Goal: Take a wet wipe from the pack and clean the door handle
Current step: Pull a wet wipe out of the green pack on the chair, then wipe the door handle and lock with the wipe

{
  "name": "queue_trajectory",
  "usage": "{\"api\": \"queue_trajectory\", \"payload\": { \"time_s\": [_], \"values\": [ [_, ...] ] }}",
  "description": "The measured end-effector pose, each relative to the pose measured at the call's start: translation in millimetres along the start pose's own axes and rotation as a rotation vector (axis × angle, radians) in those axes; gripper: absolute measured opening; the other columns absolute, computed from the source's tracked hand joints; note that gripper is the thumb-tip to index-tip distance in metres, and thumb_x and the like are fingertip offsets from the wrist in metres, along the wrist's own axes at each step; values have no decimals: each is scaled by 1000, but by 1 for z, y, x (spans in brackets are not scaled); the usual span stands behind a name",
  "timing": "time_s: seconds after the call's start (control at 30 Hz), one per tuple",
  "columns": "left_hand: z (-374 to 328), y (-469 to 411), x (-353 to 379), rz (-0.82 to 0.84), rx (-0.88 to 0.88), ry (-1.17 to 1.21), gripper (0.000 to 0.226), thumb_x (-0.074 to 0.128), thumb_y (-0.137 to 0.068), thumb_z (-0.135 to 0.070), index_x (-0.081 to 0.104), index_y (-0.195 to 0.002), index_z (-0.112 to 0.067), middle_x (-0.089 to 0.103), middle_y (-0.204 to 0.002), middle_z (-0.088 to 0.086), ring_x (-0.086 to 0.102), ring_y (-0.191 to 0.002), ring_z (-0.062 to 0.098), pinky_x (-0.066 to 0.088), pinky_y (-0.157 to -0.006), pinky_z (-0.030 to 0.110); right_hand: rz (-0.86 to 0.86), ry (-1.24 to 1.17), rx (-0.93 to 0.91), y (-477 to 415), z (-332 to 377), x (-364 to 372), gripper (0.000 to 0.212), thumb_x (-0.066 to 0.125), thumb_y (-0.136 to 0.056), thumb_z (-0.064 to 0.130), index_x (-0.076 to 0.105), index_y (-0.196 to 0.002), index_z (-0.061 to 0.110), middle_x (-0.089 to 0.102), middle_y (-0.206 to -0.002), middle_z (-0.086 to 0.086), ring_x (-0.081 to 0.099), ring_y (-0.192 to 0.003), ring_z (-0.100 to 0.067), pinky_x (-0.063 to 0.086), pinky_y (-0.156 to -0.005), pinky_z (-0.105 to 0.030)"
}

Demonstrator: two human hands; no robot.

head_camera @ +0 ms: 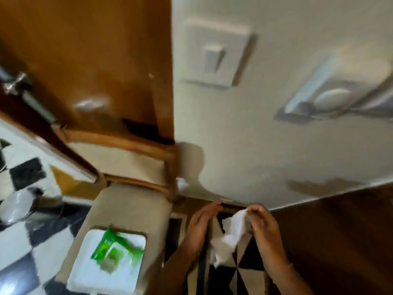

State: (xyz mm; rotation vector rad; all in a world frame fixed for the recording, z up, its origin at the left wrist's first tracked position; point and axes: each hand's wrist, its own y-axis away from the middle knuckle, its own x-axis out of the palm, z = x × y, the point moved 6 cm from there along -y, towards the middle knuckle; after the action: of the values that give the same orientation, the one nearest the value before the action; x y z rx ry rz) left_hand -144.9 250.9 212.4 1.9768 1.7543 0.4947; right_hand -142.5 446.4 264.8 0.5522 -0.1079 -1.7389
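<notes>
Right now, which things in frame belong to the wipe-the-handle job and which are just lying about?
Job:
- wet wipe, pinched in the right hand
- left hand, open beside it
- green wipe pack on a white tray
- door handle, far left, untouched

Lying about:
- chair
- light switch
- wall fitting, blurred
- checkered floor

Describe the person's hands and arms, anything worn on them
Both the left hand and the right hand are bare, with no gloves and no rings that show. The forearms are uncovered too, no sleeves in view. The blur hides finer detail.
</notes>
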Motion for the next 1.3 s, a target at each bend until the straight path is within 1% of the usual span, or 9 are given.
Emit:
{"api": "queue_trajectory", "payload": {
  "time_s": [0.13, 0.27, 0.4, 0.53, 0.73, 0.93, 1.03, 1.13, 1.3],
  "values": [
    [-73, 39, 104, 396, -34, 105, 44, 51, -114, -33, 73, -139, -5, 75, -141, 18, 67, -139, 31, 45, -127, 46, -178, -23, -119, 26, 49, -103, 18, 59, -101, 10, 67, -95, 25, 71, -90, 4, 68, -82, -1, 52, -71, -12],
    [-119, 74, 200, 719, -11, -83, 36, 82, -76, -65, 89, -102, -41, 89, -103, -8, 83, -95, 5, 62, -83, 19, -382, -109, -174, 60, 73, -207, 14, 59, -101, 7, 66, -98, 19, 71, -90, 12, 67, -84, 2, 51, -73, -11],
    [-146, 83, 260, 712, 197, -281, 52, 83, -79, -59, 89, -105, -15, 87, -101, 10, 76, -95, 18, 58, -84, 33, -648, -232, -195, 93, 69, -305, 8, 61, -101, 12, 66, -97, 16, 74, -87, 9, 70, -83, 1, 54, -73, -13],
    [-172, 96, 309, 675, 254, -395, 23, 72, -103, -34, 92, -93, -31, 89, -91, -6, 81, -89, 14, 61, -76, 15, -719, -248, -173, 116, 64, -362, 5, 63, -101, 26, 67, -98, 25, 74, -96, 9, 71, -89, -2, 56, -67, -11],
    [-222, 127, 363, 632, 486, -534, 36, 68, -101, -56, 90, -108, -27, 88, -110, -3, 81, -111, 16, 60, -108, 45, -783, -213, -211, 125, 59, -423, 10, 64, -100, 30, 65, -91, 36, 74, -88, 19, 71, -87, -1, 58, -66, -15],
    [-234, 94, 380, 452, 214, -206, 32, 69, -105, -33, 80, -112, -5, 81, -117, 27, 78, -110, 46, 62, -104, 62, -739, -151, -225, 107, 72, -453, 11, 61, -100, 29, 63, -102, 39, 78, -99, 10, 74, -90, -7, 65, -78, -32],
    [-235, 53, 391, 387, 187, -69, 31, 53, -114, -23, 72, -122, 1, 74, -115, 27, 77, -93, 36, 71, -84, 48, -767, 153, -263, 101, 105, -473, 22, 58, -102, 32, 62, -121, 40, 73, -126, 11, 68, -118, -12, 58, -101, -35],
    [-245, 27, 421, 332, 213, -143, 33, 51, -114, -34, 73, -108, -10, 76, -106, 17, 69, -83, 22, 62, -67, 34, -877, 760, -418, 98, 163, -490, 37, 49, -103, 34, 58, -138, 32, 54, -155, 7, 39, -152, -17, 18, -129, -44],
    [-241, 13, 482, 414, 225, -143, 33, 54, -112, -41, 77, -98, -23, 77, -81, -5, 68, -78, 13, 51, -64, 26, -916, 1408, -500, 71, 234, -507, 57, 42, -99, 48, 46, -152, 28, 31, -170, -4, 17, -161, -26, 7, -129, -58]
  ]
}}
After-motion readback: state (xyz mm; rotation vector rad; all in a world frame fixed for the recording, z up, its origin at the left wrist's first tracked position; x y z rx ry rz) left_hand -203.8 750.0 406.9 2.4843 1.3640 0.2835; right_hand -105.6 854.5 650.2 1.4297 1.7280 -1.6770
